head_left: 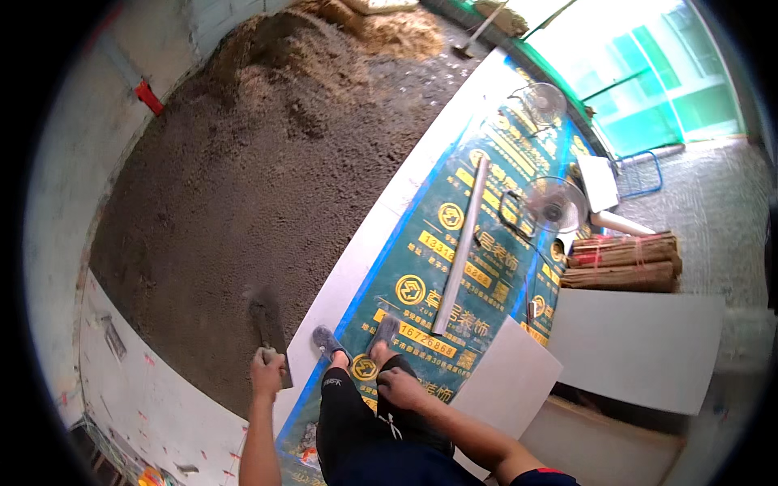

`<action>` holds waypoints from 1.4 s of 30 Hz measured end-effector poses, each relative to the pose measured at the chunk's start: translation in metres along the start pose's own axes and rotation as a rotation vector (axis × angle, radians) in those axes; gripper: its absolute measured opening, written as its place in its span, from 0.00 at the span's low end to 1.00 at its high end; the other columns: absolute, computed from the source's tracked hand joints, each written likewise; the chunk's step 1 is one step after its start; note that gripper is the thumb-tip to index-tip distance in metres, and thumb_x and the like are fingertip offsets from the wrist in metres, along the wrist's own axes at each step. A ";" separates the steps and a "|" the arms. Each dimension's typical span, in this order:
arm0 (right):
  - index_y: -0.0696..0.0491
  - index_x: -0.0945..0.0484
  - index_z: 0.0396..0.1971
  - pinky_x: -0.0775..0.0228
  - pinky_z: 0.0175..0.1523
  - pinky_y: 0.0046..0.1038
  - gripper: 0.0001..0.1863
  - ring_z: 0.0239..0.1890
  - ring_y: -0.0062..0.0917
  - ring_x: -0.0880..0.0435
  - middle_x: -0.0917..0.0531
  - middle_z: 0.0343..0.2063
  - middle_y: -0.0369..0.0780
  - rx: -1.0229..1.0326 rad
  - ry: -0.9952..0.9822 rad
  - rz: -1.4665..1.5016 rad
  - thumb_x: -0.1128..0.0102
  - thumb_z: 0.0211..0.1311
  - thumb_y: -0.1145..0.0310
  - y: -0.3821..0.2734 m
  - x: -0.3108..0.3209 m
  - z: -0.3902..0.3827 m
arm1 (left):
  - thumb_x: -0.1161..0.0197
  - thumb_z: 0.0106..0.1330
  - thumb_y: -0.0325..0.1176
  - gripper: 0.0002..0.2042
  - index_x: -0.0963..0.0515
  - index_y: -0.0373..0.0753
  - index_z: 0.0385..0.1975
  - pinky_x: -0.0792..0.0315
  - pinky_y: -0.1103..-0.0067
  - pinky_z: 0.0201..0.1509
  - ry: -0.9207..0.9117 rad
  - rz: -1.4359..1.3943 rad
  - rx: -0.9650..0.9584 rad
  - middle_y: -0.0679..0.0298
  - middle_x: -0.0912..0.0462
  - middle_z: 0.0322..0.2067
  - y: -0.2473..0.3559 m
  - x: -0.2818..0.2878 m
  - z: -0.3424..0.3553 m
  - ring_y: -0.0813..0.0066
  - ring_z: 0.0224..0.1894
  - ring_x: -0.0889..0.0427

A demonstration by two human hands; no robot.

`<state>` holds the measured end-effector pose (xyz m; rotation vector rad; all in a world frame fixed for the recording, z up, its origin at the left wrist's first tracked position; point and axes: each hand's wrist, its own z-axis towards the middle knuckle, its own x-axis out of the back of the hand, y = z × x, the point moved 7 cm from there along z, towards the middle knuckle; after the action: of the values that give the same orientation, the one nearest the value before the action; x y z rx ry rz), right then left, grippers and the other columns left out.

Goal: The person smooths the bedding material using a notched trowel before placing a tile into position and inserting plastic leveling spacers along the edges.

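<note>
My left hand grips a metal trowel, its blade on the dark mortar bed beside the white tile strip. My right hand is against my right leg with its fingers curled; anything inside them is hidden. My sandalled feet stand at the tile strip's edge and on the green printed floor covering. More white tiles lie along the lower left of the mortar.
A long straight bar lies on the covering, near two fans. Loose tiles, bundled brown wrapping and a blue trolley are at the right. A mortar heap and a long-handled tool are at the back.
</note>
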<state>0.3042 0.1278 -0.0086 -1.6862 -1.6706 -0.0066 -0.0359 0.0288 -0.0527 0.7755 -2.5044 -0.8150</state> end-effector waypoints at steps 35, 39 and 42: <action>0.47 0.13 0.48 0.46 0.73 0.58 0.18 0.64 0.48 0.24 0.17 0.56 0.46 0.897 0.571 0.076 0.40 0.60 0.62 0.260 0.113 0.356 | 0.39 0.67 0.62 0.41 0.27 0.22 0.59 0.26 0.63 0.62 -0.282 0.743 -0.421 0.35 0.20 0.53 -0.049 -0.555 0.618 0.43 0.58 0.20; 0.48 0.13 0.46 0.45 0.73 0.57 0.15 0.62 0.44 0.21 0.15 0.54 0.44 0.957 0.550 0.152 0.45 0.68 0.60 0.271 0.115 0.358 | 0.39 0.67 0.62 0.41 0.27 0.22 0.59 0.26 0.63 0.61 -0.287 0.785 -0.428 0.35 0.19 0.52 -0.046 -0.564 0.619 0.44 0.58 0.19; 0.49 0.12 0.44 0.45 0.73 0.56 0.15 0.60 0.44 0.20 0.14 0.51 0.44 0.970 0.580 0.204 0.46 0.70 0.59 0.281 0.120 0.356 | 0.39 0.67 0.60 0.38 0.25 0.23 0.56 0.24 0.64 0.56 -0.223 0.791 -0.523 0.38 0.16 0.46 -0.044 -0.573 0.624 0.47 0.51 0.16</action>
<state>0.3914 0.4454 -0.3436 -0.9525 -0.8220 0.3279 0.1012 0.6052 -0.6590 -0.4770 -2.2872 -1.1841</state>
